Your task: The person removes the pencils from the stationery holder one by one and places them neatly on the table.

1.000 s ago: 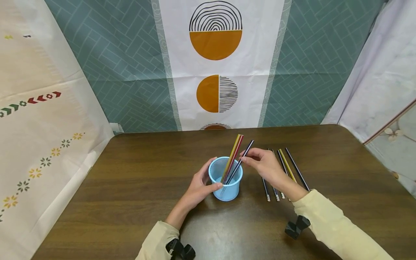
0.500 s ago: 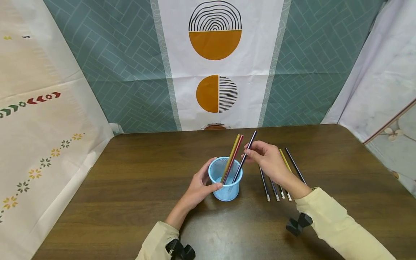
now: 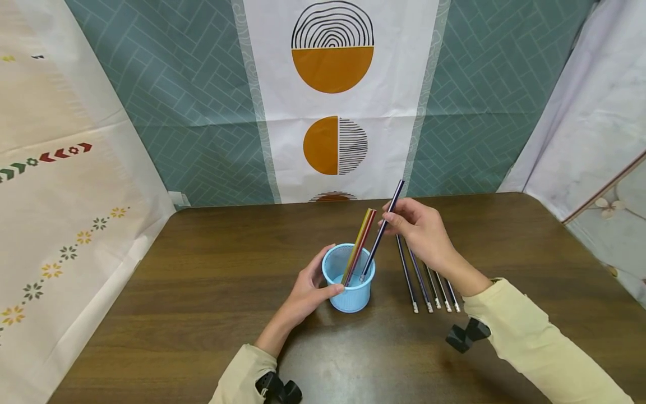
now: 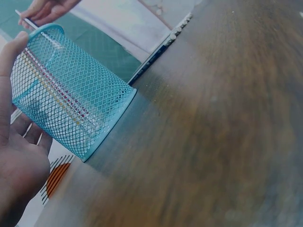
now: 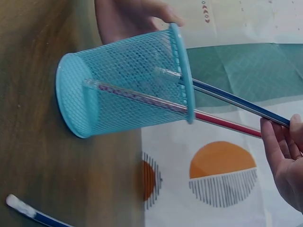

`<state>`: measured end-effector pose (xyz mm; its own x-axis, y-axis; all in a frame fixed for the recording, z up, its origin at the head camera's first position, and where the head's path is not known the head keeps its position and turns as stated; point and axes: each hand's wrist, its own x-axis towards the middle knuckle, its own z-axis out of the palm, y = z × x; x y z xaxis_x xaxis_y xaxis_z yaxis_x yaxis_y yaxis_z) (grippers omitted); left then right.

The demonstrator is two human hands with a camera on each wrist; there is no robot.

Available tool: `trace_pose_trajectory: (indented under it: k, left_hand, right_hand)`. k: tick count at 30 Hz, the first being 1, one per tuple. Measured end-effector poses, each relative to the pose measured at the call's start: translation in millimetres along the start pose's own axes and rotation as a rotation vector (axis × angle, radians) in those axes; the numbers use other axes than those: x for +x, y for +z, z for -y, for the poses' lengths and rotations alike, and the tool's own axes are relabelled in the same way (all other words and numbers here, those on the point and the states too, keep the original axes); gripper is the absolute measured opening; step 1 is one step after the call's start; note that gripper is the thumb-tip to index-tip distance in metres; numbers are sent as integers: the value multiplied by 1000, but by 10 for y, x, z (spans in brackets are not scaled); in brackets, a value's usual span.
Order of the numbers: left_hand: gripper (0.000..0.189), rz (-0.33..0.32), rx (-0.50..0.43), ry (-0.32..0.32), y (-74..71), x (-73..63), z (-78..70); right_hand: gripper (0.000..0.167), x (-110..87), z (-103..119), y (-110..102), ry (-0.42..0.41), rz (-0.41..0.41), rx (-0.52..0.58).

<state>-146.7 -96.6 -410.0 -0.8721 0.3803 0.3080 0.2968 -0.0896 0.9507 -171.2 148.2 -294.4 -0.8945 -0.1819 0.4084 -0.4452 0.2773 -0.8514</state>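
A light blue mesh pencil cup [image 3: 349,301] stands upright on the table. My left hand [image 3: 314,286] holds its side, thumb near the front rim. My right hand [image 3: 423,233] pinches a dark blue striped pencil [image 3: 379,238] by its upper part, above and right of the cup. In the right wrist view, this pencil's eraser end [image 5: 168,73] is inside the cup near the rim, clear of the base. A yellow pencil [image 3: 356,244] and a red pencil [image 3: 364,241] lean together inside the cup.
Several pencils [image 3: 406,275] lie side by side on the brown wooden table [image 3: 202,292], right of the cup, eraser ends towards me. My right forearm partly covers them. A patterned cloth [image 3: 202,112] hangs behind the table's far edge.
My right hand has risen away from the cup, drawing the dark blue pencil upward so less of it sits inside. The left hand and the cup have stayed in place.
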Motion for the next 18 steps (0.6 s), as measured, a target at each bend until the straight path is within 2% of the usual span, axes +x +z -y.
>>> trace_pose_trajectory:
  k: [6, 12, 18]
  left_hand:
    - [83, -7, -13, 1, 9, -7, -2]
    - [83, -8, -20, 6, 9, -9, -2]
    - [84, -2, -17, -4, 2, -10, -7]
  right_hand:
    - [15, 69, 120, -69, -50, -32, 13]
    - [18, 144, 209, -128, -95, -34, -101]
    - [28, 217, 226, -189, -57, 13, -149]
